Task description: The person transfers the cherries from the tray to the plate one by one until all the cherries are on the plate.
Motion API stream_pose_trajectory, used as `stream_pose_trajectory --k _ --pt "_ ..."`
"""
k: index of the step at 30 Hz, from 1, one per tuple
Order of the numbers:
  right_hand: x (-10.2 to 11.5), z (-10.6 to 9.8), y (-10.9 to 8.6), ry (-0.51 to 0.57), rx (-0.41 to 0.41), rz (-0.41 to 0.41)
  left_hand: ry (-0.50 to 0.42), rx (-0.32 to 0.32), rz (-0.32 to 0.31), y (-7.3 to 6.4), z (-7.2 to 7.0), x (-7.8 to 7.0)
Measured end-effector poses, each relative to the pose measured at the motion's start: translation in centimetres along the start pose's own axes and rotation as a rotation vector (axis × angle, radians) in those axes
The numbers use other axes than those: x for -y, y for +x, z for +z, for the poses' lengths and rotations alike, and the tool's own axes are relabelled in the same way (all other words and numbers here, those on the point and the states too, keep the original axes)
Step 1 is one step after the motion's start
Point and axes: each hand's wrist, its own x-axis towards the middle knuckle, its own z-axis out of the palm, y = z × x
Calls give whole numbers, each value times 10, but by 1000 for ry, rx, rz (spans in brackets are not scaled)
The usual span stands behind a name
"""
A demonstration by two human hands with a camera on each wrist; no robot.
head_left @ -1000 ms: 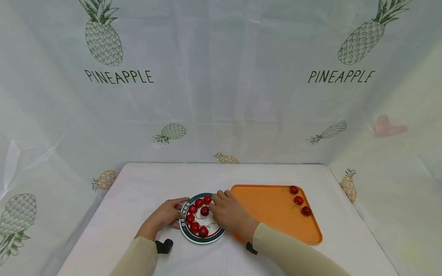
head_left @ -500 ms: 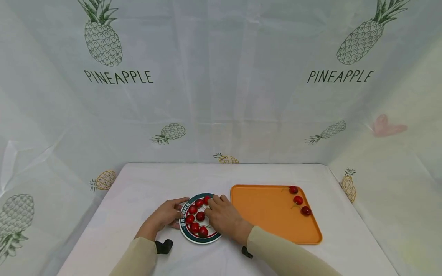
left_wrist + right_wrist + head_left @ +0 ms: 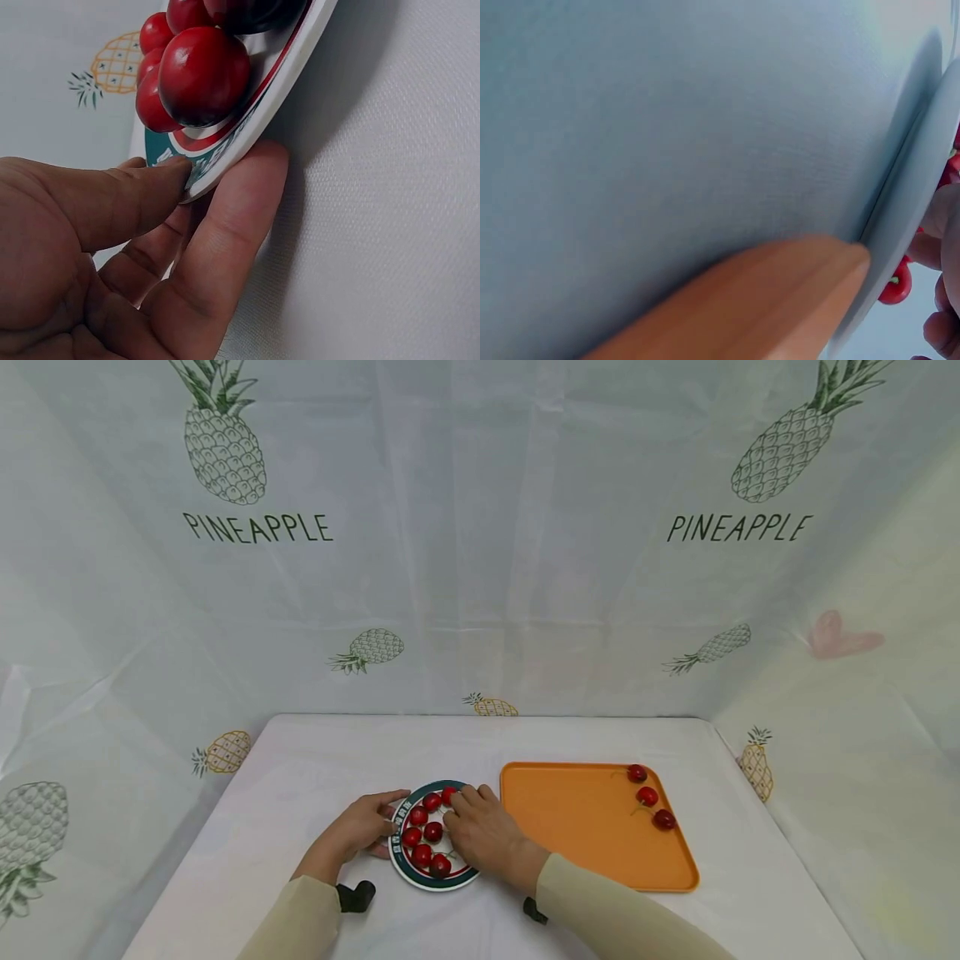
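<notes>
A round white plate with a dark green rim band holds several red cherries. My left hand pinches its left edge. In the left wrist view the thumb lies on the rim and a finger sits beneath. My right hand is over the plate's right side, fingers bent, by a dark red cherry. It appears to pinch this cherry, though the contact is mostly hidden. The right wrist view catches curled fingers at its right edge, beyond the plate's underside.
Right of the plate lies an orange tray on the white-covered table. Three cherries with stems sit along its right side, one of them a dark cherry. A pineapple-print curtain hangs behind the table.
My right hand has moved slightly left and toward me over the plate, and the dark cherry beside its fingertips has shifted the same way. The left hand has stayed on the rim.
</notes>
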Motion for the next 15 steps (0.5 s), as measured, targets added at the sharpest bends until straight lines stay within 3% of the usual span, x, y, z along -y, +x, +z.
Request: stream_pose_trajectory --k 8,15 --pt "-16 -9 -14 -3 -24 24 6 -8 -8 1 1 0" --pt "-40 -8 -37 35 -79 94 -2 -10 -22 0 1 1"
